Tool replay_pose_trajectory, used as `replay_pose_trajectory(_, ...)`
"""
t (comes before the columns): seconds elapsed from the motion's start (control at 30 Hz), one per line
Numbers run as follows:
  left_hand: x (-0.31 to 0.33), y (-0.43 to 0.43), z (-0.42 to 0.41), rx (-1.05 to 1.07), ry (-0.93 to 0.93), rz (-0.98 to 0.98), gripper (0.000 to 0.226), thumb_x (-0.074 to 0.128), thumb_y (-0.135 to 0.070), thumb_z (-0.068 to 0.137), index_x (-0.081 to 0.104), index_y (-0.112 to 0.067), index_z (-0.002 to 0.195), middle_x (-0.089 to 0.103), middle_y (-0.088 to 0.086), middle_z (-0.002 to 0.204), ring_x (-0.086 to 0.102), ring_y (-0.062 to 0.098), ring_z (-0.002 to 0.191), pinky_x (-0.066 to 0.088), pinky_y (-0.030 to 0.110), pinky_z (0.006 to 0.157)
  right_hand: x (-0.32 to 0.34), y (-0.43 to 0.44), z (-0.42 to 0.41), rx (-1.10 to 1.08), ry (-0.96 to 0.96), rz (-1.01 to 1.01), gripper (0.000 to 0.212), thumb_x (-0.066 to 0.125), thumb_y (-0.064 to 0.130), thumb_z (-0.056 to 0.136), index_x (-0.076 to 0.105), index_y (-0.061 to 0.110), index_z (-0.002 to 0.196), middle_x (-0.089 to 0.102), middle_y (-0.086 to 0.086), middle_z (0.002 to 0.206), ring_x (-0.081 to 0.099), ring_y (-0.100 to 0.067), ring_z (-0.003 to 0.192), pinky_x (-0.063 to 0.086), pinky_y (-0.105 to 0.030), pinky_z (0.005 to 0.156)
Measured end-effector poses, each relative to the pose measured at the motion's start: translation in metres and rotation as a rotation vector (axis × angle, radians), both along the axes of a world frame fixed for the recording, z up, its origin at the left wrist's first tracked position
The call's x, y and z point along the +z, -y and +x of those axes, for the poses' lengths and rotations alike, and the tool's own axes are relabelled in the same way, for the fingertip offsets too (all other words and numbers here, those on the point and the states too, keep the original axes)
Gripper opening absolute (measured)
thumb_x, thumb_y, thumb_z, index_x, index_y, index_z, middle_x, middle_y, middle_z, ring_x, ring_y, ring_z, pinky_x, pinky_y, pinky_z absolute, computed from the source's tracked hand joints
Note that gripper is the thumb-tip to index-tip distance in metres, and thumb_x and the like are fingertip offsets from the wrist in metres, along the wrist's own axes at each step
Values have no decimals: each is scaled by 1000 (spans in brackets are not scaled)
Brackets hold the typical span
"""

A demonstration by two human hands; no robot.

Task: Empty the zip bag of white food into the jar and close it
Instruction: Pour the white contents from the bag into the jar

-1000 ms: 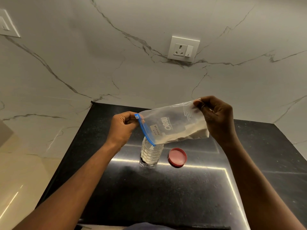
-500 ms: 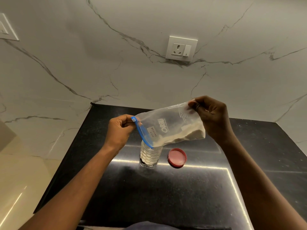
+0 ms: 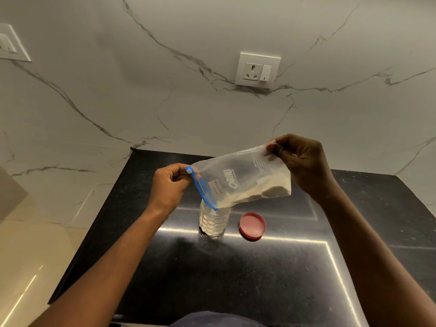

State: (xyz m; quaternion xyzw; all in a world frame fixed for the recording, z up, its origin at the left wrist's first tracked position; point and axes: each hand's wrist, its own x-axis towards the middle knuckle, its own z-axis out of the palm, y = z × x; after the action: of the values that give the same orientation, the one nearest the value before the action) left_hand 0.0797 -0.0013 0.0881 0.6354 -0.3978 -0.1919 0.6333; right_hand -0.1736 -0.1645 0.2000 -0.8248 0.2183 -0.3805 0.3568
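A clear zip bag point(image 3: 243, 180) with a blue zip strip and white powder inside is held tilted over an open glass jar point(image 3: 214, 223) on the black counter. My left hand point(image 3: 168, 185) pinches the zip end, whose lower corner sits at the jar's mouth. My right hand point(image 3: 304, 166) grips the bag's raised bottom corner, higher and to the right. White powder lies along the bag's lower edge and fills much of the jar. The jar's red lid point(image 3: 252, 225) lies on the counter just right of the jar.
The black counter point(image 3: 236, 279) meets a marble wall behind, with a socket point(image 3: 257, 70) above and another plate point(image 3: 11, 43) at far left. The counter's left edge drops to a pale floor point(image 3: 30, 256).
Both hands and the bag have shifted slightly left, and the bag's right end has been raised a little. More powder has slid toward the zip end. Jar and lid stay put.
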Motion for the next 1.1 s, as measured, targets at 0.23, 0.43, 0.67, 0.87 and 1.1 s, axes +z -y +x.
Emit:
replay_pose_trajectory(0.23, -4, 1, 0, 17, 28, 25, 21, 75, -1, 93, 77, -18, 104, 79, -2, 102, 76, 7, 96, 62, 19, 81, 2, 2, 0, 27, -7, -17, 6, 72, 30, 93, 77, 27, 95, 80, 4, 90, 76, -16, 89, 62, -36, 87)
replay_pose_trajectory(0.43, -7, 2, 2, 45, 41, 53, 18, 75, -2, 92, 78, -9, 109, 79, 1, 103, 76, 9, 98, 63, 22, 83, 2, 3, 1, 26, -28, -42, 9, 71, 27, 94, 77, 21, 97, 79, 2, 92, 76, -18, 90, 63, -43, 88)
replay_pose_trajectory(0.67, -8, 3, 0, 74, 21, 47, 19, 76, -2, 92, 78, -9, 110, 80, 3, 104, 77, 11, 98, 64, 26, 86, 4, 0, 7, 21, -1, -50, 5, 73, 17, 95, 77, 15, 98, 79, -2, 92, 76, -25, 90, 63, -46, 87)
replay_pose_trajectory(0.87, -7, 1, -2, 72, 26, 49, 19, 75, -2, 93, 77, -7, 111, 80, 4, 104, 77, 13, 98, 64, 27, 86, 6, 0, 4, 8, 10, -70, 10, 73, 21, 94, 77, 14, 98, 79, -1, 91, 75, -22, 87, 63, -43, 86)
replay_pose_trajectory(1.1, -3, 1, -3, 88, 25, 45, 19, 75, -1, 93, 77, -6, 111, 79, 6, 104, 77, 15, 98, 64, 26, 86, 4, -3, 3, 8, -9, -74, 9, 73, 17, 95, 78, 10, 98, 79, -1, 92, 76, -20, 89, 63, -45, 85)
